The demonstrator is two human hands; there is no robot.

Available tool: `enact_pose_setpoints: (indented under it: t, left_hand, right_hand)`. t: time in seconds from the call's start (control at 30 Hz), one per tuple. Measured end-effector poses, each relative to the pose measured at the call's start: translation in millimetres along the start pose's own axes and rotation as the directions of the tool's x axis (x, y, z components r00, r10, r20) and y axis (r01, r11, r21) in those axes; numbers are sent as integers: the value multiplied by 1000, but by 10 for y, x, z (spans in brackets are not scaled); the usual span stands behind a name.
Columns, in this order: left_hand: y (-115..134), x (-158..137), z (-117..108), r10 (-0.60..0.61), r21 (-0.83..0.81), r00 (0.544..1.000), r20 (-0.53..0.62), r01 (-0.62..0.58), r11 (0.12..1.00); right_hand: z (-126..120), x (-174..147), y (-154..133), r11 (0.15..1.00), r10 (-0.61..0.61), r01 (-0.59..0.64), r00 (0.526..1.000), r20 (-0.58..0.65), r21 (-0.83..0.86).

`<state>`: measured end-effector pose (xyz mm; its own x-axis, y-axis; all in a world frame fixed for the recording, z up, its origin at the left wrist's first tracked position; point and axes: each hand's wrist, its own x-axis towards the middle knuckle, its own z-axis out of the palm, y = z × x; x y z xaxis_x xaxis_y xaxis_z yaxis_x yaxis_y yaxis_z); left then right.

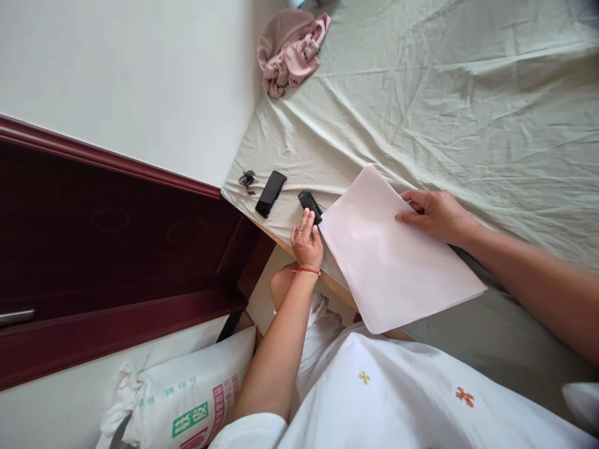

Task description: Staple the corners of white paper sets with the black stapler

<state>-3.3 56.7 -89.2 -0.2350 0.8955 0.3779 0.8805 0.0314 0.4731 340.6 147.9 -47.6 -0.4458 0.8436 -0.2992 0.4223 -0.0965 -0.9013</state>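
My left hand has its fingers on the near end of a small black stapler, which rests on the bed. The left corner of a stack of white paper meets the stapler's side; whether it sits between the jaws I cannot tell. At the paper's right edge, my right hand pinches the sheets, thumb on top and the other fingers partly hidden beyond the edge. The stack lies slanted, its near part reaching over the bed's edge above my lap.
A black phone and a set of keys lie left of the stapler. Crumpled pink cloth is farther back on the pale green sheet. A dark red door and a printed white sack stand at the left.
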Motion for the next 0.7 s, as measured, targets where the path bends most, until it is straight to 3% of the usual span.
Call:
enact_pose_setpoints:
  t: [0.27, 0.43, 0.53, 0.7]
  left_hand:
    - [-85, 5, -4, 15, -129, 999, 44, -9, 992]
    - [-99, -10, 12, -114, -249, 993, 23, 116, 961]
    - [-100, 12, 21, -199, -353, 980, -7, 184, 917]
    - [45, 3, -36, -414, -578, 907, -82, 295, 761]
  right_hand:
    - [20, 5, 3, 996, -44, 40, 997, -57, -82]
    - [22, -23, -51, 998, -50, 40, 983, -176, -56]
    - [13, -40, -71, 996, -5, 24, 975, -222, 84]
    - [-16, -65, -81, 886, 60, -23, 996, -66, 463]
